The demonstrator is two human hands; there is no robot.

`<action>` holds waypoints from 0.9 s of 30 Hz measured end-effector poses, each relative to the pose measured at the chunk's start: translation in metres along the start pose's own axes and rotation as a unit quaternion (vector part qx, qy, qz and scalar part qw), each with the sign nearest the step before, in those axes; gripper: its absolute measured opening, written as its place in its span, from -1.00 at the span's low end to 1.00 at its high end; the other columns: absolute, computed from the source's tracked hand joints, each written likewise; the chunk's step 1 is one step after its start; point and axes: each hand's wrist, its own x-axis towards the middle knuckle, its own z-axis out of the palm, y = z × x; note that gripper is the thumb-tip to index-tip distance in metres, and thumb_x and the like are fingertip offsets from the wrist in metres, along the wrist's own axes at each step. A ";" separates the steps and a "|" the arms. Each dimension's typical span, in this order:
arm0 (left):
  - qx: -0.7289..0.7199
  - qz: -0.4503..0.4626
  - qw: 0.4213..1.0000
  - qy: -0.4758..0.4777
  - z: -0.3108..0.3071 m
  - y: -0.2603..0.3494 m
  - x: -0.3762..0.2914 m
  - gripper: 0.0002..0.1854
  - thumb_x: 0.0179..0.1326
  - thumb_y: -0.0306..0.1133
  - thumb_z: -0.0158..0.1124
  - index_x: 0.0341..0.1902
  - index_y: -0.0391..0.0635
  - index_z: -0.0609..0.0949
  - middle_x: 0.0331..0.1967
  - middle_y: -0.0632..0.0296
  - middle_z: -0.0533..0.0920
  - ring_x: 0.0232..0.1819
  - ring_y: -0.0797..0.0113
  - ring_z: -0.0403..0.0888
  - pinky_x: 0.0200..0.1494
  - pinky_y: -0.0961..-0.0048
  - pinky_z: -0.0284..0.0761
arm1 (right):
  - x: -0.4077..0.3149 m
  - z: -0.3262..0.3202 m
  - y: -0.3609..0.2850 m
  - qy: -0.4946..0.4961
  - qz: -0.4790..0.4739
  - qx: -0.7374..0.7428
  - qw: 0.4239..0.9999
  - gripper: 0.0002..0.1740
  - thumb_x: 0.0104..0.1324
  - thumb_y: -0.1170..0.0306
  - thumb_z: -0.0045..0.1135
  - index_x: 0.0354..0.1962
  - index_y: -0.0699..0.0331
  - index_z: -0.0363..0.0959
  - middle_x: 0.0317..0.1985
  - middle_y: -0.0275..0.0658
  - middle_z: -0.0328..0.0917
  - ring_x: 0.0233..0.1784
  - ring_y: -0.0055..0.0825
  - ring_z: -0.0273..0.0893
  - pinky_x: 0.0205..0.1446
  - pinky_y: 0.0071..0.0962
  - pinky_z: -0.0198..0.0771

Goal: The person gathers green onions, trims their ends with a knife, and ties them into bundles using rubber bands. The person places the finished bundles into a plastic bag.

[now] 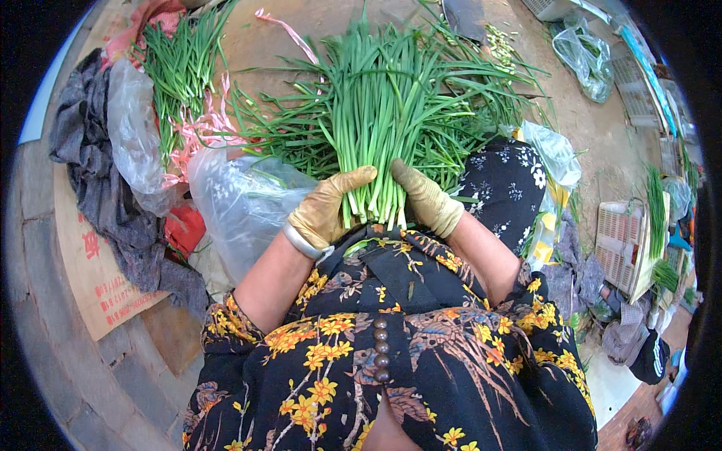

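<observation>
A thick bunch of green Chinese chives [375,113] is held between my two gloved hands, its pale cut ends towards me and its leaves pointing away. My left hand [324,204], in a yellowish work glove, wraps the left side of the stems, thumb on top. On the right side, my right hand [426,194] grips the same stems in a matching glove with a dirty thumb. The fingers beneath the bunch are hidden. More loose chives [299,132] lie in a pile under and around the bunch, across my lap.
Pink plastic ties [206,127] hang beside another heap of chives [183,62] at the left. Clear plastic sheeting [242,191] covers my left leg. A dark flat blade [463,18] lies at the top. Plastic crates [620,239] with chives stand at the right.
</observation>
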 end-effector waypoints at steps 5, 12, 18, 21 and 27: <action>0.008 0.021 0.999 -0.039 -0.018 -0.010 0.000 -0.43 0.21 -0.17 0.35 0.19 -0.27 0.47 -0.14 -0.04 0.70 -0.22 0.13 0.74 -0.25 0.24 0.72 | 0.010 -0.010 0.004 -0.058 -0.077 -0.113 0.989 -0.01 0.19 -0.36 0.15 0.26 0.29 0.32 0.12 -0.22 0.52 0.10 -0.46 0.52 0.20 -0.40 0.43; -0.008 -0.007 0.999 -0.051 -0.004 -0.017 -0.006 -0.36 0.16 -0.35 0.37 0.30 -0.22 0.39 -0.06 -0.10 0.67 -0.09 0.00 0.73 -0.05 0.11 0.73 | 0.009 -0.004 0.000 -0.058 -0.080 -0.117 0.988 -0.24 0.30 -0.01 0.27 0.29 0.24 0.26 0.13 -0.21 0.51 0.12 -0.44 0.52 0.17 -0.40 0.49; 0.122 0.056 0.991 -0.031 0.014 -0.010 -0.005 -0.40 0.02 -0.46 0.46 0.18 -0.22 0.48 -0.19 0.02 0.69 -0.30 0.21 0.74 -0.23 0.31 0.75 | -0.013 0.017 -0.025 -0.032 -0.076 -0.106 0.991 -0.32 0.20 0.20 0.33 0.22 0.29 0.37 0.04 -0.25 0.58 0.02 -0.48 0.56 0.07 -0.46 0.49; 0.190 0.134 0.970 -0.075 0.028 -0.003 -0.007 -0.37 -0.05 -0.43 0.51 0.16 -0.24 0.51 -0.21 0.05 0.69 -0.30 0.23 0.72 -0.25 0.33 0.71 | -0.020 0.024 -0.036 -0.081 -0.223 -0.086 0.968 -0.29 0.12 0.26 0.32 0.21 0.34 0.36 0.04 -0.22 0.59 0.03 -0.40 0.57 0.11 -0.40 0.49; 0.149 0.018 0.988 -0.031 0.018 0.012 0.010 -0.35 0.03 -0.46 0.44 0.23 -0.29 0.44 -0.15 -0.09 0.70 -0.23 0.14 0.74 -0.18 0.26 0.72 | 0.001 0.017 -0.015 0.016 -0.109 0.044 0.993 -0.43 0.23 0.21 0.34 0.14 0.25 0.43 -0.04 -0.29 0.61 -0.14 -0.46 0.60 -0.12 -0.50 0.55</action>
